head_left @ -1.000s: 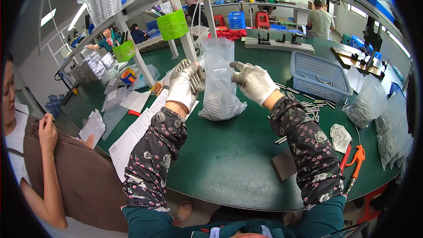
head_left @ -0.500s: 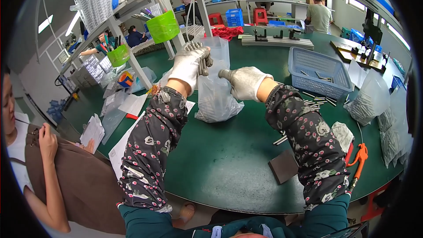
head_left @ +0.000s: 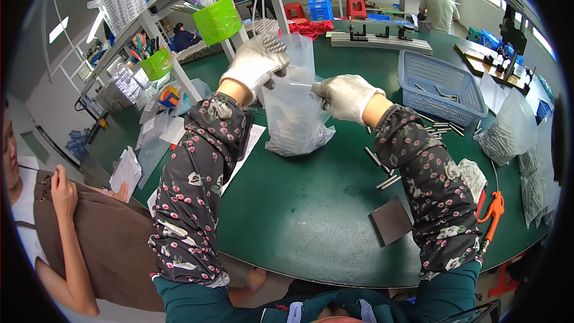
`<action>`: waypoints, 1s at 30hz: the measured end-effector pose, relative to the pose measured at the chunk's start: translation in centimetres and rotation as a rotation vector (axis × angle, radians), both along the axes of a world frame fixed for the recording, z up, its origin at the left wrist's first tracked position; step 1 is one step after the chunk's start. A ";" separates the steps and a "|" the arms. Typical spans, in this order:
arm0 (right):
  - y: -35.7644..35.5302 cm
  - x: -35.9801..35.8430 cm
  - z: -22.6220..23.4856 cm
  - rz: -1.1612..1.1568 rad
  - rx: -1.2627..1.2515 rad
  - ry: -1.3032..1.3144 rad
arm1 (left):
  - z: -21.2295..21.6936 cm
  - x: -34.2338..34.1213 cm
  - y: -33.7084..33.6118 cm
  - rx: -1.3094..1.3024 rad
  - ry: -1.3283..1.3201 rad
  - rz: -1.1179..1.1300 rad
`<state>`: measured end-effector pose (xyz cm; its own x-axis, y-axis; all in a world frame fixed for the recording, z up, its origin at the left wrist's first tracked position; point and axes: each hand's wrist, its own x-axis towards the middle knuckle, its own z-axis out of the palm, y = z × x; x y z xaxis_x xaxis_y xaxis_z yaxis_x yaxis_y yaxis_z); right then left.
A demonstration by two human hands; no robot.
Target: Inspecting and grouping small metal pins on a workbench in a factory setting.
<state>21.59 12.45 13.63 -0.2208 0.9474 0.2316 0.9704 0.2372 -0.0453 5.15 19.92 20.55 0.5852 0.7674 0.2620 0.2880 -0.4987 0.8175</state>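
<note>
A clear plastic bag (head_left: 294, 107) stands upright on the green table, its bottom bulging with what look like small metal pins. My left hand (head_left: 258, 64), in a whitish work glove, grips the bag's upper left edge with curled fingers. On the bag's right edge, my right hand (head_left: 350, 97) is closed in a pinch, gloved the same way. Loose metal pins (head_left: 441, 129) lie to the right of the bag, and a few more (head_left: 382, 167) lie beside my right forearm.
A blue perforated basket (head_left: 441, 87) holds a few pins. Filled plastic bags (head_left: 509, 128) stand at the right, near an orange air gun (head_left: 494, 209) and a white cloth. A dark square block (head_left: 391, 221) lies near the front edge. A person with papers (head_left: 125, 170) stands at my left.
My right hand has closed in on the bag's right edge, with its thumb no longer sticking out. The bag's upper part is spread wider between my hands.
</note>
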 end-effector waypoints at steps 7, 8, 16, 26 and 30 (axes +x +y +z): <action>-0.8 0.4 -0.3 -0.160 0.388 0.256 | -2.0 1.7 3.3 0.504 0.610 -0.180; -0.8 0.8 0.0 -0.143 0.355 0.244 | -0.6 1.3 0.2 0.509 0.692 -0.116; -1.8 -2.7 3.0 0.046 -0.042 -0.030 | -1.0 -1.4 0.1 0.016 0.387 -0.079; -0.7 -2.8 2.4 -0.007 -0.166 -0.021 | -0.7 0.9 0.8 0.378 0.886 -0.136; -1.1 0.5 1.8 -0.025 0.185 0.094 | -0.4 2.3 -0.1 0.456 1.362 -0.220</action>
<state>22.04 11.36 15.46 -0.1670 0.8919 0.4203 0.9696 0.2258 -0.0938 7.43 19.87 20.18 0.6671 0.6346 -0.3902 0.5811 -0.7710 -0.2604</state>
